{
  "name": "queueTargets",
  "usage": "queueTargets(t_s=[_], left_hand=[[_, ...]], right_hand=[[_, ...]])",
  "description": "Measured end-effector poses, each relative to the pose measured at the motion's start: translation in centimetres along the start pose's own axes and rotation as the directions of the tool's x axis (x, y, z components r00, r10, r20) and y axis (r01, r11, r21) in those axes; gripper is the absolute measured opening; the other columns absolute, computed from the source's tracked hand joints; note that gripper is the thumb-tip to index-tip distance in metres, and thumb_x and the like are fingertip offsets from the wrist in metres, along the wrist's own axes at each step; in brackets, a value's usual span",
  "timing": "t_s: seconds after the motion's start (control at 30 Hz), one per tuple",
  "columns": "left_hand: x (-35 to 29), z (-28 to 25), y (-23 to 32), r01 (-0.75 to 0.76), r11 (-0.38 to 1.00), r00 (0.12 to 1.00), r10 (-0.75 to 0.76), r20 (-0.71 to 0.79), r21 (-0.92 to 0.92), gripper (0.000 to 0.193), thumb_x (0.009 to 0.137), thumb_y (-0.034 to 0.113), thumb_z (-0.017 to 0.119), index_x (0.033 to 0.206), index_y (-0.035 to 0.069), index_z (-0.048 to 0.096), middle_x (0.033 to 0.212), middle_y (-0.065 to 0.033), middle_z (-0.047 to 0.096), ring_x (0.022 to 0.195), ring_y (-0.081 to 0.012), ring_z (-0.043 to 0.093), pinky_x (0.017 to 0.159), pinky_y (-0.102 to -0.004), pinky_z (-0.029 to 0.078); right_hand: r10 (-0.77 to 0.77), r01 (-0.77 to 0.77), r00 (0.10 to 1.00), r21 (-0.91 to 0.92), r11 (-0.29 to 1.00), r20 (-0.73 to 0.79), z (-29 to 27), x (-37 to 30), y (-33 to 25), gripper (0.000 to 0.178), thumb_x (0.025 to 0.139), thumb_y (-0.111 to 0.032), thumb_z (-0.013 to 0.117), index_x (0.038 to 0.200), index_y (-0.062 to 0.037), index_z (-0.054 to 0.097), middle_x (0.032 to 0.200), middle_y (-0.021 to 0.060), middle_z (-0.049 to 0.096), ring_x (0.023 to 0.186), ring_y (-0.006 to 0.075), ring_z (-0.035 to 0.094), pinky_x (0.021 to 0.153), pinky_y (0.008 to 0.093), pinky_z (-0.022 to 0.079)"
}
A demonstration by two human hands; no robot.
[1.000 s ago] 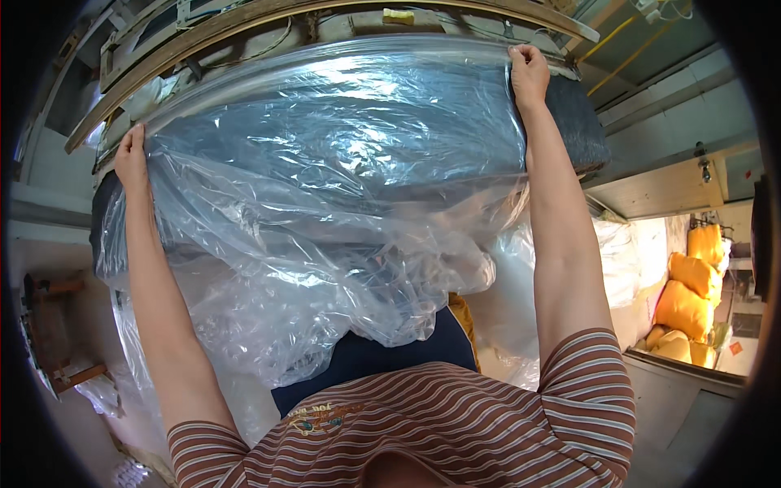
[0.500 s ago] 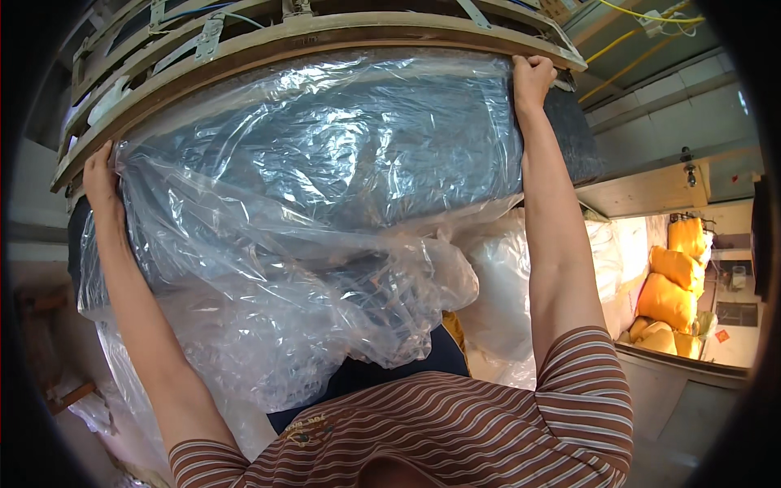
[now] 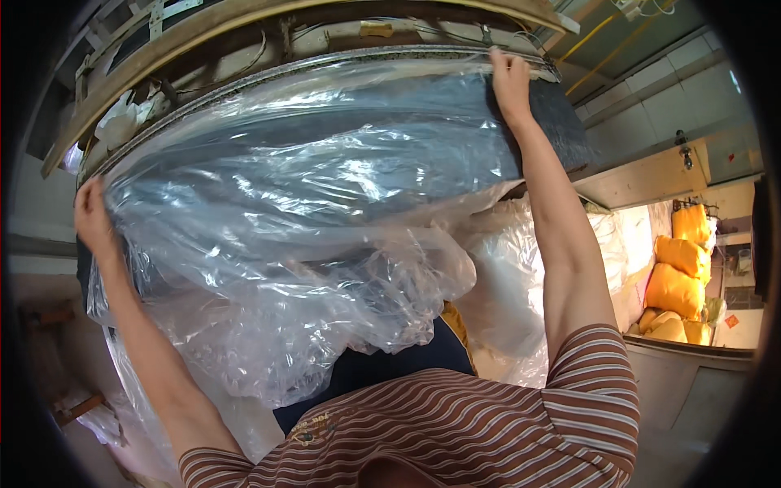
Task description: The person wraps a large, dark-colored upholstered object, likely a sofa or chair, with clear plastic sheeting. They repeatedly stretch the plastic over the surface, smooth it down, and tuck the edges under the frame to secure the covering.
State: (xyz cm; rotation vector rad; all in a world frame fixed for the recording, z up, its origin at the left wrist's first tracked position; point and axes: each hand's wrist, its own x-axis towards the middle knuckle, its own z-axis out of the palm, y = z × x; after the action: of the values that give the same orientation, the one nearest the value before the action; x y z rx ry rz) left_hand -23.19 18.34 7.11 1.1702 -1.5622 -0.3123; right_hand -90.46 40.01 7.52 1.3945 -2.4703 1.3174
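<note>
A large sheet of clear plastic film [image 3: 350, 175] lies wrinkled over a dark, flat panel [image 3: 561, 122] and hangs in loose folds toward my body. My arms are stretched wide apart. At the film's far left corner my left hand [image 3: 98, 220] is closed, pinching its edge. My right hand [image 3: 511, 85] is closed at the far right corner, fingers pinching the film near the panel's back edge. A thin metal-lined strip [image 3: 325, 65] runs along that back edge between my hands.
Beyond the strip a long wooden bar [image 3: 244, 15] of a slatted frame spans the top. White crumpled material [image 3: 126, 114] sits behind my left hand. More bunched plastic [image 3: 504, 276] hangs right of my body. Stacked yellow bundles [image 3: 679, 276] stand at the far right.
The wooden bar now stands farther off, with a gap showing behind the panel's back edge. My left hand has come lower and my right slightly left. The film lies more spread on the left.
</note>
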Motion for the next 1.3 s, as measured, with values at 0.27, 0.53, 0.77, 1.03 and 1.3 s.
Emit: queueTargets(t_s=[0.27,0.53,0.77,1.03,1.3], left_hand=[[-11.6,-11.4,2.1,-0.035,0.919,0.996,0.000,0.088,0.393,0.028,0.096,0.023,0.056,0.106,-0.001,0.065,0.111,-0.0070,0.062,0.097,-0.0195,0.059,0.091,-0.0290,0.043],[-26.1,-31.4,-23.4,0.715,0.359,0.671,-0.596,-0.441,0.600,0.067,0.092,0.059,0.045,0.087,-0.005,0.065,0.072,-0.0151,0.061,0.069,-0.0263,0.058,0.061,-0.0403,0.047],[-37.7,-7.9,-13.1,0.917,0.397,0.378,-0.893,0.244,0.031,0.052,0.095,0.048,0.046,0.119,0.003,0.057,0.108,-0.0108,0.062,0.092,-0.0247,0.061,0.074,-0.0390,0.051],[-33.9,1.1,-5.1,0.814,0.578,0.546,-0.724,0.421,-0.060,0.051,0.094,0.046,0.047,0.121,0.004,0.056,0.111,-0.0124,0.061,0.096,-0.0260,0.060,0.078,-0.0396,0.049],[-34.4,2.2,1.6,0.819,0.551,0.562,-0.718,0.410,-0.159,0.050,0.094,0.045,0.048,0.123,0.004,0.055,0.114,-0.0140,0.060,0.099,-0.0273,0.059,0.083,-0.0403,0.047]], right_hand=[[-0.263,0.319,0.944,-0.357,0.878,0.198,-3.4,-12.1,-2.7,0.092,0.081,-0.052,0.065,0.138,0.0116,0.030,0.139,0.0290,0.037,0.131,0.0396,0.034,0.110,0.0440,0.026],[-0.314,0.368,0.919,-0.233,0.900,0.239,-5.8,-17.6,-0.1,0.090,0.082,-0.048,0.066,0.138,0.0131,0.029,0.141,0.0309,0.035,0.134,0.0408,0.031,0.111,0.0432,0.024],[-0.229,0.269,0.962,-0.375,0.887,0.149,-6.7,-19.3,-3.7,0.095,0.081,-0.045,0.069,0.140,0.0129,0.023,0.145,0.0320,0.027,0.137,0.0425,0.025,0.113,0.0424,0.020],[-0.210,0.234,0.760,0.044,0.971,0.615,-3.3,-32.3,-9.6,0.117,0.069,-0.035,0.080,0.148,0.0039,0.002,0.154,0.0263,0.006,0.144,0.0387,0.009,0.116,0.0438,0.012],[-0.555,0.663,0.542,0.086,0.744,0.631,7.9,-35.6,-17.6,0.063,0.086,-0.027,0.066,0.133,-0.0006,0.032,0.134,0.0167,0.033,0.124,0.0299,0.032,0.102,0.0413,0.024]])
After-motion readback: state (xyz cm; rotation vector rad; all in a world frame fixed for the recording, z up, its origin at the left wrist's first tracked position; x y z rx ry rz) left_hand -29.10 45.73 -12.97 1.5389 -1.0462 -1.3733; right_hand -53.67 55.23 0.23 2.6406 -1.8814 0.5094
